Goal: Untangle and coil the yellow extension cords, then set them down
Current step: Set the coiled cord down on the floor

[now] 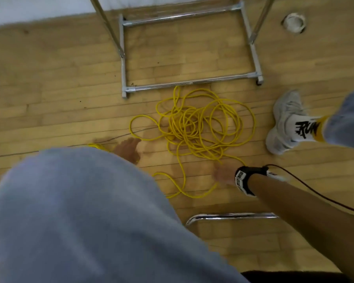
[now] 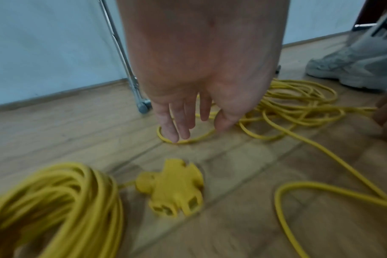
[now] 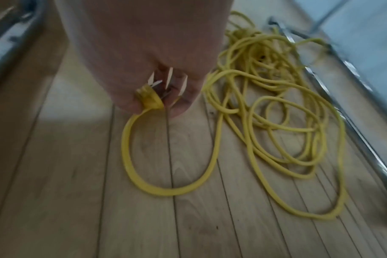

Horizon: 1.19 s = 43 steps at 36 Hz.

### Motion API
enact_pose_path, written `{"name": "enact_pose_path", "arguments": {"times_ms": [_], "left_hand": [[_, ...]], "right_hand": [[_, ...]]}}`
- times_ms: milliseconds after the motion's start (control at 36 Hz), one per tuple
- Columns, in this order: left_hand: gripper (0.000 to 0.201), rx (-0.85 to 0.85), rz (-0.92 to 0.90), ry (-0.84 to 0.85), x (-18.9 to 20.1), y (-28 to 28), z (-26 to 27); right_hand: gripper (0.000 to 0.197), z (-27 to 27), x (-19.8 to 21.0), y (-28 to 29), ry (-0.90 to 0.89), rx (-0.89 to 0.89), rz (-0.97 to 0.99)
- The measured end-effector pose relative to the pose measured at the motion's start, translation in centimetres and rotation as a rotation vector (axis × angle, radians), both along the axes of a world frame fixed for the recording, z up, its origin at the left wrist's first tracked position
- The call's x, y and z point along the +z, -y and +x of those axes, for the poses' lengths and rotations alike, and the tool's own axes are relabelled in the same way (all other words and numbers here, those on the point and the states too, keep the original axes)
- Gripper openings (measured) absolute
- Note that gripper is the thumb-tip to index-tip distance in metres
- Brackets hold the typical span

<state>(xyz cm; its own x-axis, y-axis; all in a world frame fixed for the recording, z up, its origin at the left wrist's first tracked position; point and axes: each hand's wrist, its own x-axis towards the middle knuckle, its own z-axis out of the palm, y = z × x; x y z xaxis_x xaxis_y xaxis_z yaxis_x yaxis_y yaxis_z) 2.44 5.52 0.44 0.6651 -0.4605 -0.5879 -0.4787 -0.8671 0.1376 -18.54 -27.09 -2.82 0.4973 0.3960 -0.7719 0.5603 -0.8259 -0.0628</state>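
Head view: a loose tangle (image 1: 202,127) of yellow cord lies on the wooden floor (image 1: 59,94), just in front of the chrome base of a rack (image 1: 190,82). The right hand (image 1: 225,173) is down at the near edge of the tangle, where a strand leads out of the pile to it. In the right wrist view its grip is closed on the cord's plug (image 3: 149,99): the thumb and fingers pinch the yellow body, and the metal prongs point up into the palm. From the plug the cord makes one open loop on the floor and then runs into the tangle, which lies just beyond the hand on its thumb side.

The left hand (image 2: 201,83) hangs over the floor on the other side of the pile with its fingers (image 2: 168,125) straight and spread, holding nothing; the fingertips are at a small loop of cord, but contact cannot be judged. Below that hand, in the left wrist view, a second cord lies in a neat coil (image 2: 55,200), with its three-way socket (image 2: 172,188) on the floor beside it, apart from the tangle. A grey shoe (image 1: 284,121) stands to the right of the pile.
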Motion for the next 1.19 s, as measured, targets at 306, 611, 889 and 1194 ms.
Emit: {"name": "enact_pose_path", "arguments": {"times_ms": [306,611,889,1194], "left_hand": [[0.048,-0.071,-0.141,0.212,17.9,8.3,7.1],[0.054,-0.136,-0.492,0.088,39.1,20.0,2.8],[0.054,0.35,-0.51,0.275,43.2,22.7,-1.6],[0.017,0.997,-0.785,-0.082,43.8,22.5,-6.0]], "right_hand": [[0.031,9.6,14.9,2.7,0.391,-0.821,0.639],[0.018,13.9,41.1,4.1,0.64,-1.236,1.593],[0.005,10.3,49.5,9.6,0.464,-1.146,2.058],[0.026,7.8,41.9,7.5,0.057,-0.642,1.183]]}}
